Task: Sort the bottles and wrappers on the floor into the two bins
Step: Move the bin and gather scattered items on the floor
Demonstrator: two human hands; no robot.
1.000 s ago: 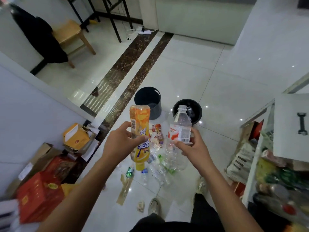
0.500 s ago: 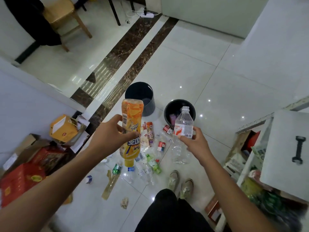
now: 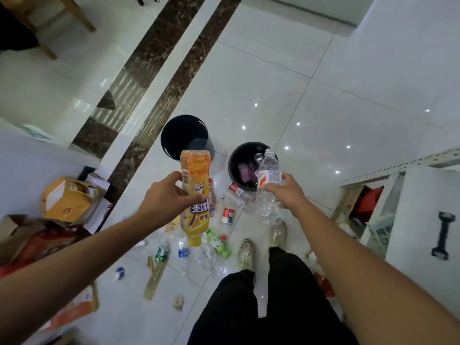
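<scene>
Carrying bottles to the bins looks like the step in hand. On the white tiled floor (image 3: 323,115) stand a left black round plastic bin (image 3: 167,148) and a right black round plastic bin (image 3: 232,168). The left grip (image 3: 164,197) clamps an inverted orange plastic juice bottle (image 3: 196,175); the right grip (image 3: 290,192) clamps a clear plastic water bottle (image 3: 268,170), held in the air. Next: release each over a bin.

Glossy white tiled floor (image 3: 323,70), dark marble strips (image 3: 154,46), wooden chair legs (image 3: 84,18), white wall (image 3: 410,46)
</scene>
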